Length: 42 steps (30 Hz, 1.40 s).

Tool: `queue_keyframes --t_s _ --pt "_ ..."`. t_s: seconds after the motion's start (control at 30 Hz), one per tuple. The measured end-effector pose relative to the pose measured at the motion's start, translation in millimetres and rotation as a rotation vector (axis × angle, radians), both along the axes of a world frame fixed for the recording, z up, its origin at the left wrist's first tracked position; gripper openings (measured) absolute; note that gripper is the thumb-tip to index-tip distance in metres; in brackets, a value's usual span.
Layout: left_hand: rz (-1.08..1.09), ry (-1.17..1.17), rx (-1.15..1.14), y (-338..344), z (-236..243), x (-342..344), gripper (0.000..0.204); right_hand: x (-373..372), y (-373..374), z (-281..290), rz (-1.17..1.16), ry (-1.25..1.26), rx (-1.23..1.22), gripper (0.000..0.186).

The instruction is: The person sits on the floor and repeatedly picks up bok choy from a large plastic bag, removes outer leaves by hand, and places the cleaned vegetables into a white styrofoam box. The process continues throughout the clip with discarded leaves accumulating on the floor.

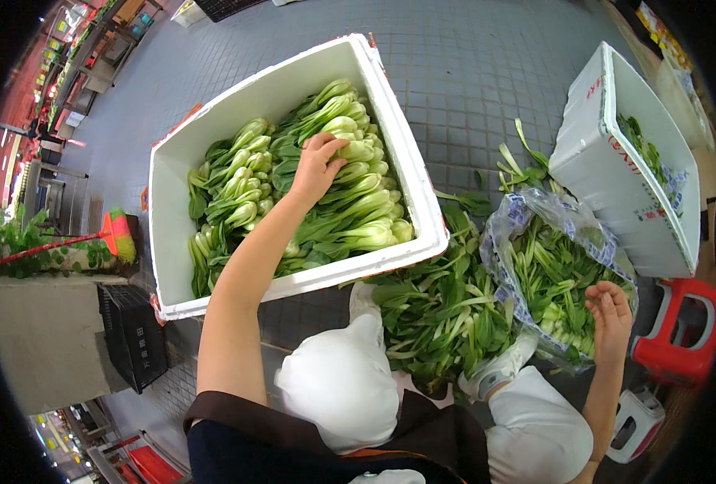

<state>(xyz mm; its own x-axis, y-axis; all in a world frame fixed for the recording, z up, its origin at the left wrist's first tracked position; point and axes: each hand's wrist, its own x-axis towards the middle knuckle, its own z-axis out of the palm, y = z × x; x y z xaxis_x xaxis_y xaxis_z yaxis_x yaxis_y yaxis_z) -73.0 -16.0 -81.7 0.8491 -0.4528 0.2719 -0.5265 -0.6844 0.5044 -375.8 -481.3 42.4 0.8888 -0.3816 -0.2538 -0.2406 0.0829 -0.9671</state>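
A large white foam box (160,234) stands before me, packed with rows of green bok choy (245,181). My left hand (319,164) reaches into it, fingers curled over the pale base of a bok choy (356,151) in the right-hand row. To the right, a clear plastic bag with blue print (563,208) lies spread, holding more bok choy (555,266). Over its near right side is my right hand (610,315), fingers loosely bent and apart, with nothing visible in them. Loose green leaves (446,315) are heaped between the box and the bag.
A second white foam box (592,121) with greens inside sits tilted at the right. Near it are a red plastic stool (680,331) and a white stool (638,423). A black crate (132,335) and a broom (118,234) are at the left. The floor is grey tile.
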Motion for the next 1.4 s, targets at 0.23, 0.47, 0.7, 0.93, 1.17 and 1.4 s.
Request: queue_keyframes --t_s 0.23,0.47,0.7,0.93,1.17,1.4 --pt "0.132 -0.102 0.029 2 21 -28 0.054 -24 -1 -37 0.066 0.108 -0.185 0.021" --pt "-0.081 -0.004 0.446 -46 85 -152 0.072 -62 3 -92 -0.005 0.194 -0.145 0.041" --pt "0.029 -0.31 0.64 18 62 -208 0.059 -64 -2 -89 0.162 0.141 -0.087 0.042" --pt "0.382 -0.204 0.719 131 60 -246 0.068 9 13 -9 0.695 0.307 -0.445 0.042" --pt "0.527 0.07 0.514 248 74 -256 0.079 165 98 -12 0.451 0.103 -0.291 0.057" --pt "0.475 -0.216 0.505 262 71 -241 0.062 217 225 -95 0.441 0.142 0.272 0.058"
